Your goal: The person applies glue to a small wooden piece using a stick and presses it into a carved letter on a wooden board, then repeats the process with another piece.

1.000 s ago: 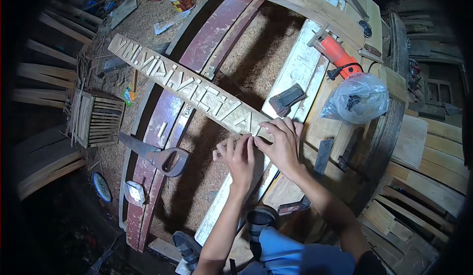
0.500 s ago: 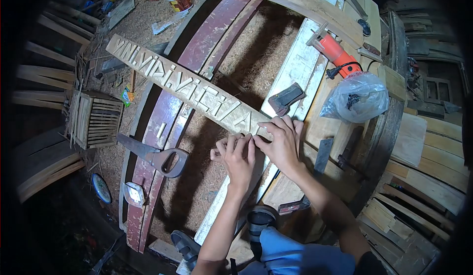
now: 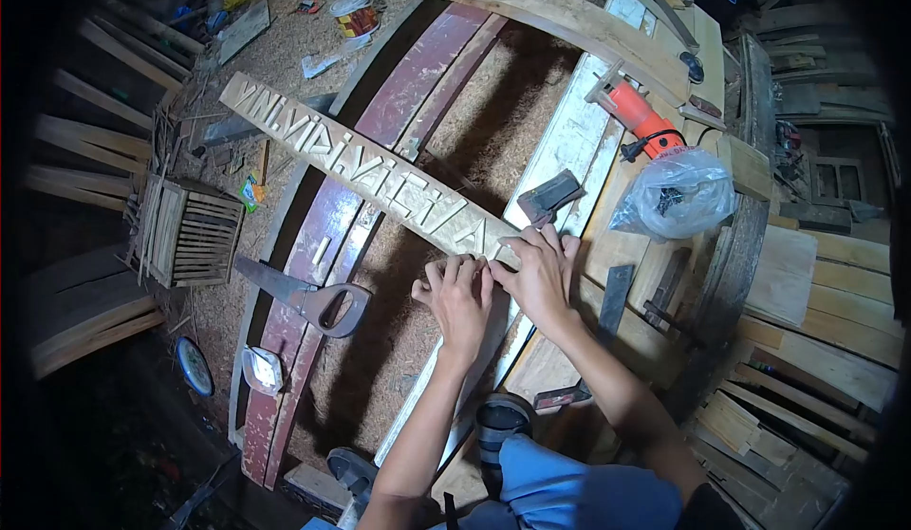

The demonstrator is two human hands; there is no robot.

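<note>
Touching wooden board (image 3: 438,233), hands (image 3: 459,307) (image 3: 539,274) close together, letters (image 3: 378,184) apparently "ViDi.ViCi"

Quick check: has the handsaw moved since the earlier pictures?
No. Judged against the maroon plank beneath it, the handsaw lies in the same spot; only the camera's view has shifted slightly.

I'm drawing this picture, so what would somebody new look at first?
Probably the long wooden board with letters, slanting across the middle, with the left hand and right hand at its lower end. Next might come the orange-red power tool at upper right, beside a clear plastic bag. Then maybe the handsaw lying across the reddish plank.
</note>
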